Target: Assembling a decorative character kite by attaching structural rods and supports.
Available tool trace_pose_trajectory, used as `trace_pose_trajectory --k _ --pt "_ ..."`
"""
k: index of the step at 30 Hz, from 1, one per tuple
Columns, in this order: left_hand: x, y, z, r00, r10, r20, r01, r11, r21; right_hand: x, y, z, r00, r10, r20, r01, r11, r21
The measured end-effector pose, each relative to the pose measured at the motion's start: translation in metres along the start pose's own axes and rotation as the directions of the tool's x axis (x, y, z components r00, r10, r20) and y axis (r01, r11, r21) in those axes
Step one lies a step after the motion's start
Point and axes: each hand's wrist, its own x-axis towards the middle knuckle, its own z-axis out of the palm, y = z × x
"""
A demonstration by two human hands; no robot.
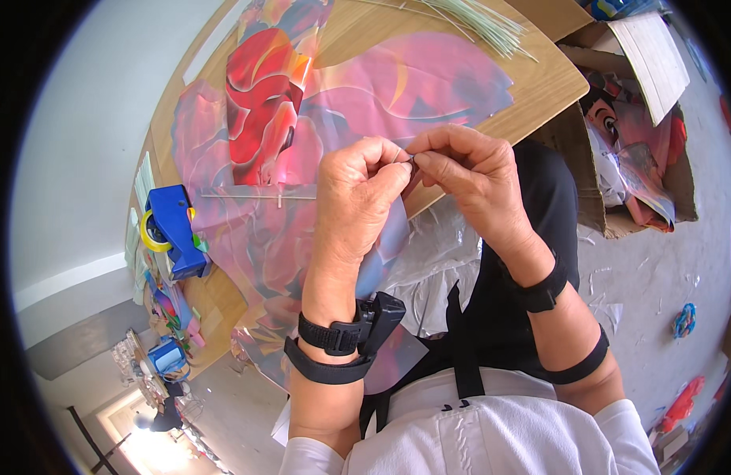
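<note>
My left hand (353, 194) and my right hand (478, 180) meet above the table's near edge, each closed in a pinch. Between their fingertips is a tiny dark piece (413, 161), too small to make out; a narrow reddish strip hangs just below it. Under and beyond my left hand spreads a thin, glossy sheet (365, 87) printed in pink, red and blue-grey swirls. A brighter red folded part (262, 103) lies on it. One thin pale stick (246, 192) rests across the sheet, with a short crosspiece near its middle.
A blue tape dispenser (175, 233) with yellow tape stands at the table's left edge. Thin pale green sticks (480, 24) lie in a bundle at the far side. To the right, an open cardboard box (583, 170) holds printed sheets. Crumpled clear plastic (436, 253) lies by my lap.
</note>
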Motion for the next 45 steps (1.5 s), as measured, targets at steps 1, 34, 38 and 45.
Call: trace_pose_trajectory --k 1,34,38,45 --pt "0.000 -0.001 0.001 1.000 -0.012 0.000 0.012 1.000 -0.020 0.000 -0.001 -0.001 1.000 0.019 0.011 -0.019 1.000 0.009" --pt "-0.006 0.003 0.013 0.998 0.027 -0.051 -0.020 0.990 0.143 -0.006 0.014 0.015 0.783 -0.622 0.000 0.386 0.486 -0.784" --pt "-0.005 0.003 0.011 0.999 0.015 -0.034 -0.011 0.991 0.130 -0.004 0.013 0.015 0.808 -0.587 -0.048 0.363 0.560 -0.745" --pt "-0.004 0.004 0.009 0.999 -0.040 -0.034 0.039 0.999 -0.027 -0.009 0.007 0.012 0.950 -0.183 -0.251 0.081 0.925 -0.370"
